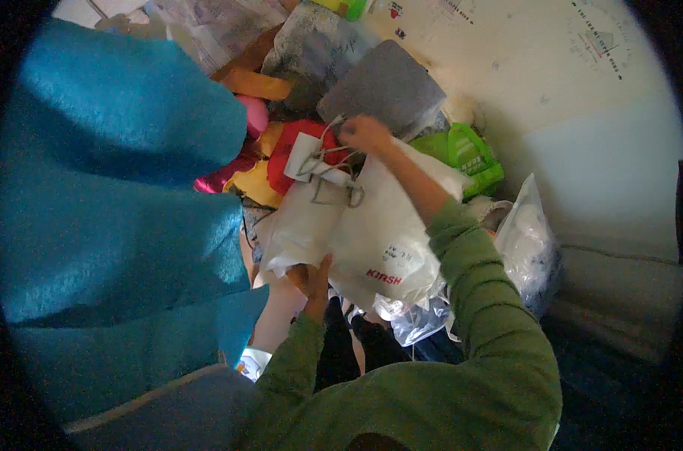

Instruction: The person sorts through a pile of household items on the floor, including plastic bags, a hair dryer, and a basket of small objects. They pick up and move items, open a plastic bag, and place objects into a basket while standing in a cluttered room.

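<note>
A white plastic bag [369, 242] with red lettering lies in front of me, above my feet. Grey cords [333, 160] tangle across its upper part, beside a white card-like piece [303, 157]. My left hand [318, 282] grips the bag's near side, with the thumb on top and the other fingers partly hidden. At the far side, my right hand [367, 135] has its fingers curled right beside the cords. Blur hides whether they pinch a cord.
Large blue sheeting [116, 225] fills the left side. Beyond the bag lie a grey block-like item [384, 84], a red item [296, 141] and a green bag [468, 158]. A clear plastic bag [526, 242] stands at right, by the pale wall [589, 158].
</note>
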